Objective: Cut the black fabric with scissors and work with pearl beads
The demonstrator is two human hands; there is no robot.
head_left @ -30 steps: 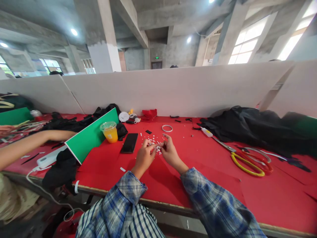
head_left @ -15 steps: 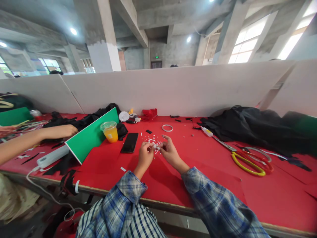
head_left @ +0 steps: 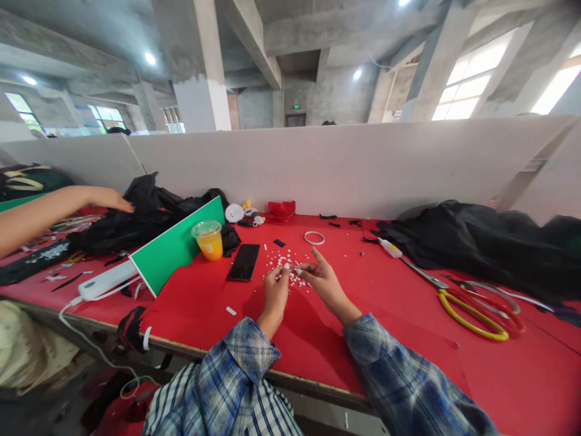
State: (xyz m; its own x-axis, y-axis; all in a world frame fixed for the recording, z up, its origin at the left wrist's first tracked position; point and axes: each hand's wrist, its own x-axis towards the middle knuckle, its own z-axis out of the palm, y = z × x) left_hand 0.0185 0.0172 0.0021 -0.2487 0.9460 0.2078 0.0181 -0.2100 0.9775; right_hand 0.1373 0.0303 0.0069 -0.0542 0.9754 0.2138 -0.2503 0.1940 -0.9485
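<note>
Small white pieces (head_left: 282, 257), too small to name, lie scattered on the red tabletop (head_left: 345, 260) in front of me and under my fingertips. My left hand (head_left: 276, 292) is closed in a pinch over the near side of the scatter, with a whitish spot at its thumb tip. Just to its right, a narrow gap apart, my right hand (head_left: 325, 283) pinches thumb and fingers together while one finger points up and away. Whatever either hand holds is tiny and unclear.
A black phone (head_left: 244, 262), a cup of orange drink (head_left: 209, 241) and a green board (head_left: 175, 245) stand left. Beyond the board a co-worker's arm (head_left: 59, 209) reaches over black cloth (head_left: 149, 215). Large scissors (head_left: 472, 312), a small bottle (head_left: 389, 247) and black fabric (head_left: 481, 242) lie right. Behind the scatter is a white ring (head_left: 314, 237).
My hands, earlier meeting at a whitish piece, have drawn slightly apart. The co-worker's arm has risen and black cloth beneath it has lifted. The view has turned slightly left.
</note>
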